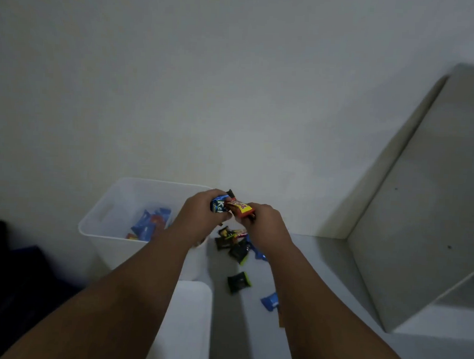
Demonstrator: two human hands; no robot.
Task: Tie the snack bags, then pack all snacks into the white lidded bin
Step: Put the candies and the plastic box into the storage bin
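Note:
My left hand (pixel 201 213) grips a blue snack packet (pixel 220 205) just past the right rim of the open white bin (pixel 104 214). My right hand (pixel 264 221) holds a red-and-yellow snack bar (pixel 240 208) that touches the blue packet. Several blue and red packets (pixel 149 224) lie inside the bin. On the grey surface below my hands sits a cluster of dark and yellow packets (pixel 234 244). A black-and-green packet (pixel 239 282) and a blue packet (pixel 270 301) lie apart, nearer to me.
The bin's white lid (pixel 186 318) lies flat in front of the bin. A grey-white shelf unit (pixel 425 203) stands at the right. A pale wall fills the background. Dark fabric (pixel 11 272) sits at the far left.

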